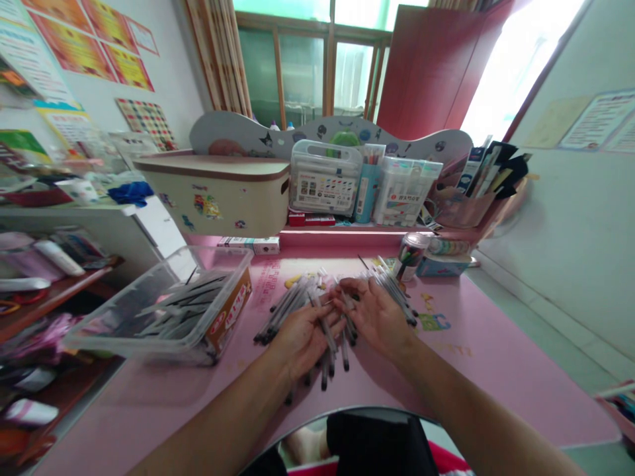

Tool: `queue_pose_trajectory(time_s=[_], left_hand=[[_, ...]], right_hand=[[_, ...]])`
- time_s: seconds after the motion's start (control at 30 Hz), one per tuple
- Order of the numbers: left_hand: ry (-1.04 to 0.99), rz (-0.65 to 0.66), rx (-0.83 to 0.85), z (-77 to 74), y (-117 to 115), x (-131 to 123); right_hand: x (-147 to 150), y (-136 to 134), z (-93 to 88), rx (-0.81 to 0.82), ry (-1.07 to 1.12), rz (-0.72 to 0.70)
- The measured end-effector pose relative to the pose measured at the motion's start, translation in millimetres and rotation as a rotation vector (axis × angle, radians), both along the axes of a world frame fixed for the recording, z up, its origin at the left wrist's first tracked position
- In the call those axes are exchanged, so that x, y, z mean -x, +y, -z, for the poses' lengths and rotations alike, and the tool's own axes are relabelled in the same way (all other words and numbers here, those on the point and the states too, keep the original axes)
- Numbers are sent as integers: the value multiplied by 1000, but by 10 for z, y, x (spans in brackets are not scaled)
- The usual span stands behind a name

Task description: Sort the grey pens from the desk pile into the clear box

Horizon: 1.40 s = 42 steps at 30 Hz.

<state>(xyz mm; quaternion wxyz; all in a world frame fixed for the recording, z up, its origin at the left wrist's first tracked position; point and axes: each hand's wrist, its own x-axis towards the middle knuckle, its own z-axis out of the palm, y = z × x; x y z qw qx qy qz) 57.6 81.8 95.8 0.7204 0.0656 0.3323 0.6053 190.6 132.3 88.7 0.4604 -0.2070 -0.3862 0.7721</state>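
Several clear pens with dark tips lie in a loose pile on the pink desk. My left hand is palm up with fingers curled around a pen that slants across it. Close beside it, my right hand is turned inward, its fingertips against the upper ends of pens between the two hands; what they pinch is too small to make out. More pens spread out behind my right hand. Other pens rest on the desk below both hands.
At the left, a clear plastic bin holds many grey pens. A pen jar and a blue box stand at the back right. The raised shelf carries a beige storage box, marker cases and a pink holder.
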Motion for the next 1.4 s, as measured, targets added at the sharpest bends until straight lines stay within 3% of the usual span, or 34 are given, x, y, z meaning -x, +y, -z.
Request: queue_pose_trajectory(time_s=[0.13, 0.27, 0.4, 0.5, 0.57, 0.67, 0.73, 0.8, 0.87, 1.07, 1.2, 1.4], left_hand=[[-29, -14, 10, 38, -19, -71], [-26, -35, 67, -16, -34, -105], [-13, -64, 110, -44, -21, -119], [-22, -77, 112, -2, -3, -112], [-32, -68, 95, 30, 2, -98], [9, -72, 97, 37, -3, -66], [68, -99, 87, 5, -10, -32], [117, -130, 36, -52, -15, 12], [164, -159, -29, -128, -20, 67], [399, -288, -137, -421, -71, 254], [502, -290, -166, -617, -162, 350], [644, -265, -273, -847, -268, 625]], right_hand=[[48, -128, 1, -111, -18, -62], [33, -203, 2, -268, -94, -153], [0, -213, -7, -464, -192, -172], [-12, -201, -14, -523, -218, -181], [-26, -171, -13, -522, -203, -126], [-76, -82, -19, -534, -237, 99], [-120, -15, -37, -607, -384, 274], [-151, 29, -58, -729, -618, 362], [-158, 36, -69, -857, -859, 319], [-99, -112, -48, -1156, -1443, -30], [-82, -218, -57, -1272, -1558, -137], [-75, -309, -99, -1298, -1553, -173]])
